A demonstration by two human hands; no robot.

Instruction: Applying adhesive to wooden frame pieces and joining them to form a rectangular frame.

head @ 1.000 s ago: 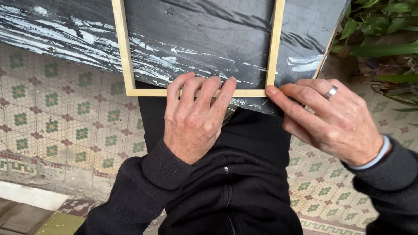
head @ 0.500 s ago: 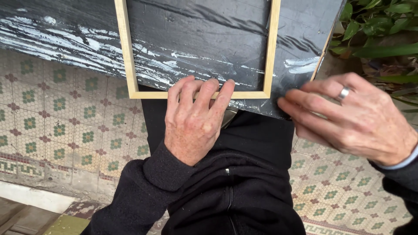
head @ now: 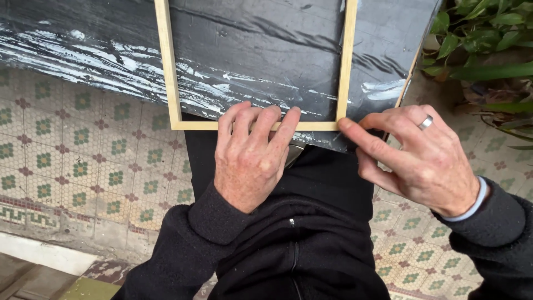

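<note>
Finds the left hand point(head: 250, 161) laid palm down, fingers point(head: 265, 125) held close together and flat, tips bearing on the near rail of a thin wooden frame point(head: 166, 72). Nothing clamped; pressure only.

Finds the right hand point(head: 422, 158) just beside it, forefinger stretched out with its tip touching the frame's near right corner, the remaining fingers loosely curled and apart from the wood. Notes a plain ring point(head: 426, 122) on that hand. Nothing gripped here either.

Places the frame beyond the fingertips, lying flat on a black plastic sheet point(head: 250, 50) streaked with white, which covers the tabletop. Near rail under the left fingertips; side rails running away from the fingers and out of view at the top.

Judges the step in hand to be seating and checking the near right corner: one hand pinning the rail, the other feeling the joint. Cannot tell, from this angle, whether the joint is closed or slightly gapped.

Judges that any next move calls for steady downward hold from the left fingers and only light sideways force at the corner, the rails looking slender.

Notes patterned floor tiles point(head: 83, 139) below the hands and green plants point(head: 483, 44) off beyond the right fingers.
</note>
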